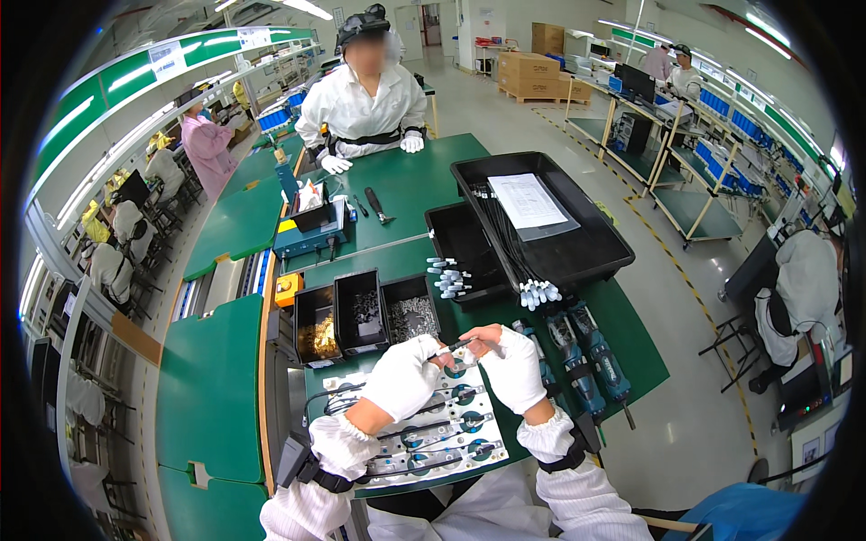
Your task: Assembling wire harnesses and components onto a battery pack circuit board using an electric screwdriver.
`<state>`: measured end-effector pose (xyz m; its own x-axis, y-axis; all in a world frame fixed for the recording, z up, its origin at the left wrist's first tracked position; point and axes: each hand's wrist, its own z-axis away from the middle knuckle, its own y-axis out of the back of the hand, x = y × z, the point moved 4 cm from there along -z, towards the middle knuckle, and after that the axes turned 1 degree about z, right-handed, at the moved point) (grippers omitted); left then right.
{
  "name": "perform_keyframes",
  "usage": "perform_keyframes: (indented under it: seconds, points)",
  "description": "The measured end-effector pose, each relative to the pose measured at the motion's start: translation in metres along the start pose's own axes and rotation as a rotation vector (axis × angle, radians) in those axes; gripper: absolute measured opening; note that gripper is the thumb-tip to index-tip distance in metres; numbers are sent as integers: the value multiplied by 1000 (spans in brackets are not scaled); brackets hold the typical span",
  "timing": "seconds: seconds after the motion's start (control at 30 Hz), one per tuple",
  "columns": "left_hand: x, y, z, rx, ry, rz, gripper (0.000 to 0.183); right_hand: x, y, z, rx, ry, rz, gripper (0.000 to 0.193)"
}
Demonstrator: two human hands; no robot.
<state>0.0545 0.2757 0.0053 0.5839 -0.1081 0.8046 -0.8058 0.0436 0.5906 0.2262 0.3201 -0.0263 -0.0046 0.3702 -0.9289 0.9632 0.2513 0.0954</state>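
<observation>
My left hand (400, 379) and my right hand (512, 370), in white gloves with bare fingertips, meet above the work panel. Between their pinched fingers is a thin black piece (460, 344), like a cable end; its exact kind is too small to make out. Below lies a white panel (492, 448) with rows of teal round parts and small metal fittings. Black cables (410, 431) run across it, some reaching past its left edge. My left glove and wrist hide part of the panel.
Three black bins (361, 316) hold small brass and silver parts. Behind stand stacked black trays (577, 212) with cables and a paper sheet. Power screwdrivers (595, 361) lie at the right edge. A person (365, 108) in white faces me across the green table (451, 158).
</observation>
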Motion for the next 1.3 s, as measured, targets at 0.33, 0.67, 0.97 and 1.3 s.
perform_keyframes:
  seconds: [0.33,0.67,0.97,1.3]
  points:
    - [-1,3,0,-63,16,115,18,-32,0,6,-47,595,535,29]
    - [10,18,11,223,-202,-388,12,5,5,9,-44,-84,1,17]
    - [9,11,16,138,-208,-661,18,-28,11,14,51,542,391,23]
    - [0,12,16,201,-274,-416,21,-24,12,1,-173,314,232,27]
